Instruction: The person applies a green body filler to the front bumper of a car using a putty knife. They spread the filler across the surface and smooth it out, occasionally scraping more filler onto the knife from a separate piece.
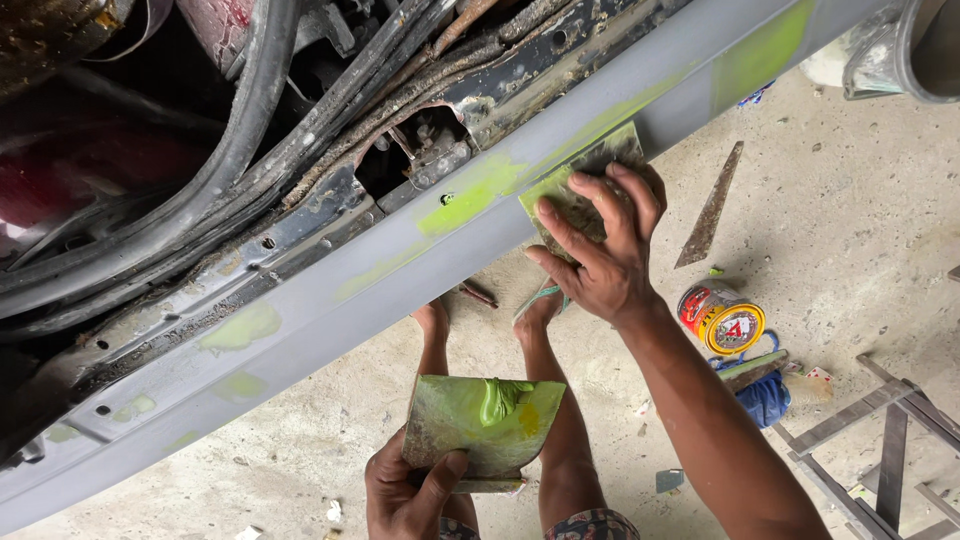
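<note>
My right hand (600, 245) presses a flat spreader card (585, 170), smeared green, against the grey car sill (400, 270). Patches of green filler (475, 190) lie along the sill beside the card. My left hand (405, 490) grips a flat board (480, 425) by its lower edge, held level above my legs. A blob of green filler (500, 398) sits on the board's top. My bare feet (485, 318) rest on the concrete under the sill.
Black cables and rusty metal (300, 120) fill the car's open floor above the sill. A small round tin (722, 318) lies on the concrete to the right, by a blue cloth (765, 398), a rusty metal blade (710, 208) and a metal frame (890, 440).
</note>
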